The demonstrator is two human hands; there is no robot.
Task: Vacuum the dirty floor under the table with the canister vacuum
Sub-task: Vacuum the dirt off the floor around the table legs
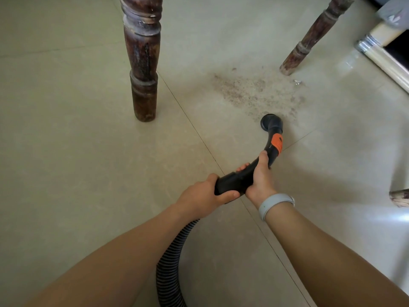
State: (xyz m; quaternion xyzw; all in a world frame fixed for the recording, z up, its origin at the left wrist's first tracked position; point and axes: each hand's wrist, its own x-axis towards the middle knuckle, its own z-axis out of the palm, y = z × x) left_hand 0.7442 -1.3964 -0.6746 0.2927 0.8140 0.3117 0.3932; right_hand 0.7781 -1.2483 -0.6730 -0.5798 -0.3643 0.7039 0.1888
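A black curved vacuum handle [240,176] with an orange band [277,142] ends in a round open nozzle [270,122] right at the near edge of a brown dirt patch [254,91] on the beige tiled floor. My left hand [204,193] grips the rear end of the handle. My right hand [259,173], with a grey wristband, grips it just ahead, thumb along the top. The ribbed black hose [170,267] runs back from the handle between my forearms and out of the bottom of the view.
A dark turned wooden table leg [142,63] stands left of the dirt, and a second leg [309,41] slants down just behind it. A third leg tip [399,197] shows at the right edge. A cream and chrome frame [385,58] lies at the upper right.
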